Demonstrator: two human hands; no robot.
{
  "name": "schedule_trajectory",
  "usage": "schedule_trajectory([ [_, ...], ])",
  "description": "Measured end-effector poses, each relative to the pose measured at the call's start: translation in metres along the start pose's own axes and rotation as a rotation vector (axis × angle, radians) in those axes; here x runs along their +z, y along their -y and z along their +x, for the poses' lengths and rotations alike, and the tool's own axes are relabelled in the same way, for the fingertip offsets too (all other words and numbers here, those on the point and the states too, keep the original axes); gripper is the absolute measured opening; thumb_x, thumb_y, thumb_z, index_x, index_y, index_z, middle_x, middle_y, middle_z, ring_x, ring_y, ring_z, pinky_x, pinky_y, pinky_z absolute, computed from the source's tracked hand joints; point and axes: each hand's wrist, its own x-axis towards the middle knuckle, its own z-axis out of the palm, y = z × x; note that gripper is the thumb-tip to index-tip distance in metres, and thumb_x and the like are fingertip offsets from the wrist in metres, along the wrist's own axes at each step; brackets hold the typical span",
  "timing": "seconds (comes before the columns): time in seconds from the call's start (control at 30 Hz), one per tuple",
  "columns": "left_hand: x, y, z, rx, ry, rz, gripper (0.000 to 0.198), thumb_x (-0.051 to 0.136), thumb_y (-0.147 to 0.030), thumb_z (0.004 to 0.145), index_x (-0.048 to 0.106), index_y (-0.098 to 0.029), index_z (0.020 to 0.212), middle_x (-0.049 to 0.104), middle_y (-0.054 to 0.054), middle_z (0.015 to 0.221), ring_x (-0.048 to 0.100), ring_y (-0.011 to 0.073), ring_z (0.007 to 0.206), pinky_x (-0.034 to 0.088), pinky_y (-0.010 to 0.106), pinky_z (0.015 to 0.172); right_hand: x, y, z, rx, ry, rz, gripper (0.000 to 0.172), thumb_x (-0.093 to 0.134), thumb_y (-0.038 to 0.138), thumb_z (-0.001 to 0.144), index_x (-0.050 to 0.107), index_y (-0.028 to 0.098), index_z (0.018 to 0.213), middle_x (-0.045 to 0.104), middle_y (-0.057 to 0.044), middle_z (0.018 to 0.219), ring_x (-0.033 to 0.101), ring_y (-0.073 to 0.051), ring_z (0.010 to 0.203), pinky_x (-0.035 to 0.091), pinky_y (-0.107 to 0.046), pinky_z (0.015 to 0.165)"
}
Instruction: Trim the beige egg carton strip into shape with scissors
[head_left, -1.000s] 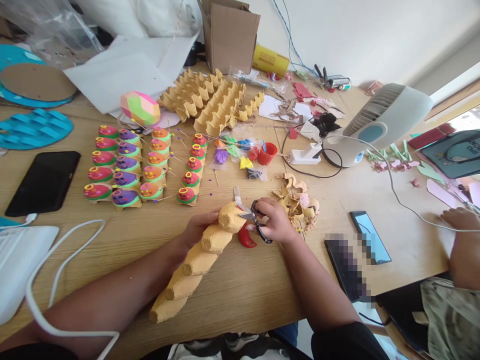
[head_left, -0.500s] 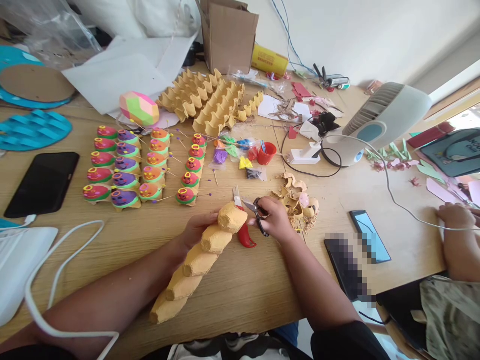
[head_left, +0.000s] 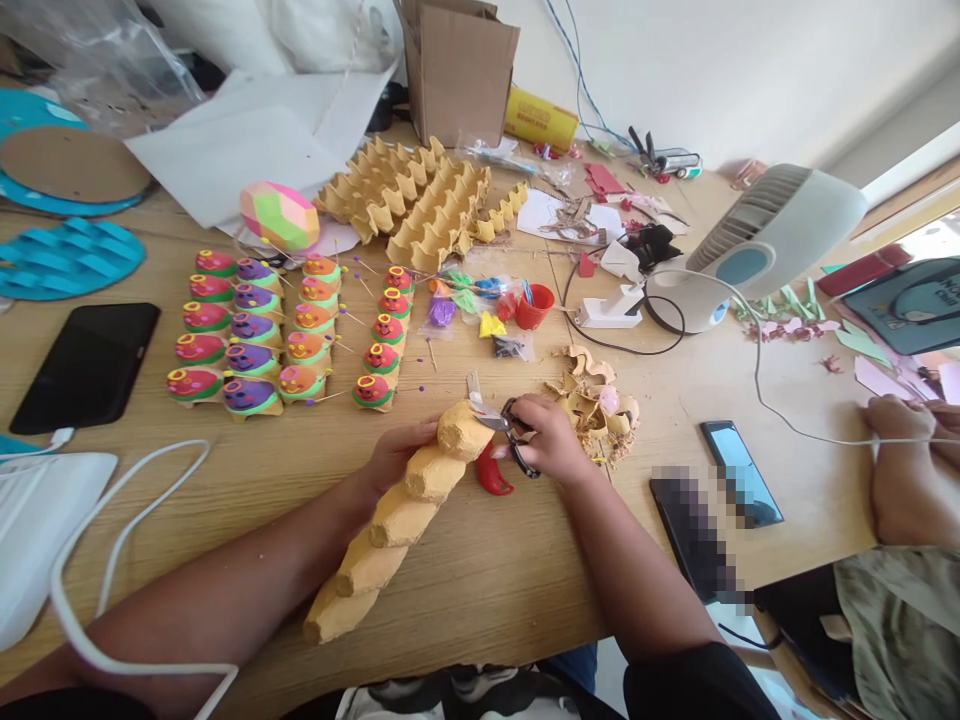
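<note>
My left hand (head_left: 397,458) grips a strip of yellow egg carton (head_left: 405,515) from its far side, cups facing up as bumps; most of the fingers are hidden behind it. In my right hand (head_left: 551,437) is a pair of scissors (head_left: 510,428) with dark handles. The blades rest at the edge of the strip's far end cup. Below them a red-handled knife (head_left: 493,473) lies on the table, partly covered by the strip and scissors. Carton scraps and crumbs (head_left: 600,410) are heaped just right of my right hand.
Rows of decorated carton cups (head_left: 251,330) with pin-like sticks stand to the left. Behind are uncut egg trays (head_left: 439,205), bagged coloured clay (head_left: 442,312) and a red cup (head_left: 534,308). A white fan (head_left: 780,240), phones (head_left: 739,470) and another person's arm (head_left: 904,490) are at right.
The scissors have moved left, from just off the strip to its end cup, with the blades closer together. The strip has shifted slightly. At right, the other person's hands have moved.
</note>
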Motion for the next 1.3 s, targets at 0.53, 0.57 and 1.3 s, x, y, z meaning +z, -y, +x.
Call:
schedule_trajectory([
  [0.53,0.036,-0.010,0.000,0.093,-0.016,-0.105,0.026,0.081,-0.045,0.085,0.075,-0.028,0.104,0.078,0.005,0.083,0.073,0.0238,0.074,0.053,0.031,0.060,0.012,0.025,-0.001,0.403,-0.064,0.805,0.046,0.092,0.050,0.072,0.057,0.023,0.084,0.071,-0.002,0.087,0.063,-0.018,0.079,0.051,-0.032,0.076],
  [0.57,0.037,-0.010,0.000,0.100,-0.002,-0.112,0.028,0.081,-0.046,0.086,0.075,-0.027,0.105,0.078,0.005,0.083,0.074,0.0244,0.076,0.054,0.031,0.061,0.013,0.026,0.000,0.419,-0.044,0.842,0.047,0.093,0.049,0.071,0.056,0.023,0.084,0.072,-0.002,0.089,0.064,-0.017,0.079,0.051,-0.032,0.077],
  [1.3,0.038,0.001,0.003,0.132,-0.007,-0.040,0.058,0.092,-0.032,0.077,0.069,-0.021,0.128,0.076,0.009,0.112,0.073,0.0189,0.089,0.059,0.027,0.075,0.017,0.011,0.005,0.481,-0.336,1.027,0.050,0.092,0.043,0.067,0.047,0.025,0.082,0.053,0.008,0.067,0.054,-0.011,0.057,0.047,-0.026,0.060],
])
